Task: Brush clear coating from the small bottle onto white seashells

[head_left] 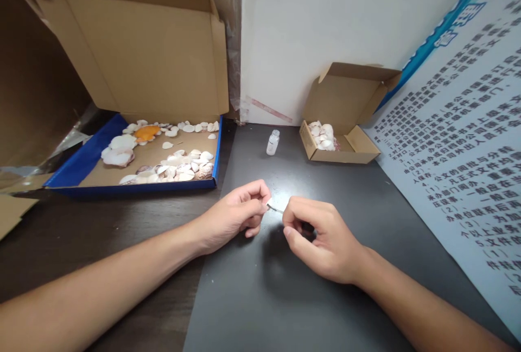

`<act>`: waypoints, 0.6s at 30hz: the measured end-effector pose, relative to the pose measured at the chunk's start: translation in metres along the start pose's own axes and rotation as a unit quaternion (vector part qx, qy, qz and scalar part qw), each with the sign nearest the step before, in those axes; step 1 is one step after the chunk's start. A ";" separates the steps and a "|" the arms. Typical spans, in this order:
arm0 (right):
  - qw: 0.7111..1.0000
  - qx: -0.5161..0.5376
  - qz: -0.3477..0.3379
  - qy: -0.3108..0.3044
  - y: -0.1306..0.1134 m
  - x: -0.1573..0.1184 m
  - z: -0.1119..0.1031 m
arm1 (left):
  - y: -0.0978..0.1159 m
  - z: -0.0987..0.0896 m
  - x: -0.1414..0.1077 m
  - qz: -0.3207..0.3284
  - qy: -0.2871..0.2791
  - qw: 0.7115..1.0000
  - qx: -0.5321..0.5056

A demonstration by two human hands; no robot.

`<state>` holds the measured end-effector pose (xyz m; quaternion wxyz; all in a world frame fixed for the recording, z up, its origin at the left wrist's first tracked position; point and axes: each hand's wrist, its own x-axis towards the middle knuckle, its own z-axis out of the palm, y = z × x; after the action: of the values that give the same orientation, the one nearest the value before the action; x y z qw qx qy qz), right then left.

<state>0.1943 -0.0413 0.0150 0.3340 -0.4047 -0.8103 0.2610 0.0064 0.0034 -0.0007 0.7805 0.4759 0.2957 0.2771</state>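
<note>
My left hand (243, 209) is closed in a pinch on a small white shell (269, 202), mostly covered by the fingertips. Opposite it, my right hand (319, 232) is closed around a thin tool (275, 209) with a dark tip, which reaches the shell's edge. Most of the tool is hidden in my fingers, so its exact kind is unclear. Both hands are just above the dark grey mat. Beyond them stands a small clear glass bottle (272, 143) without a cap, with something whitish inside.
At the left, an open cardboard box with a blue rim (134, 186) holds many shells and an orange one (147, 133). A smaller open box (344, 156) with white shells stands back right. A white wall (309, 20) closes the back; a printed sheet (459, 140) leans along the right.
</note>
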 end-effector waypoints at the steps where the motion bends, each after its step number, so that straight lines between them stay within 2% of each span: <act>1: 1.000 0.002 -0.002 -0.004 0.000 0.000 0.000 | 0.000 0.000 0.000 0.001 -0.001 1.000 0.000; 6: 1.000 -0.020 0.019 0.012 0.000 0.000 0.001 | 0.000 -0.001 0.000 -0.004 -0.001 1.000 -0.005; 11: 1.000 -0.003 0.004 -0.026 -0.001 0.000 0.002 | 0.002 0.000 0.000 -0.014 0.003 1.000 -0.024; 15: 0.999 -0.022 0.024 0.006 -0.001 0.000 0.001 | 0.003 0.000 -0.001 -0.026 0.013 0.999 -0.044; 18: 1.000 -0.013 0.002 0.007 -0.002 0.000 0.001 | 0.004 0.000 0.000 -0.030 0.014 0.998 -0.056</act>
<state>0.1931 -0.0428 0.0158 0.3341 -0.4125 -0.8105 0.2477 0.0056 0.0045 0.0028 0.8099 0.4185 0.3043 0.2764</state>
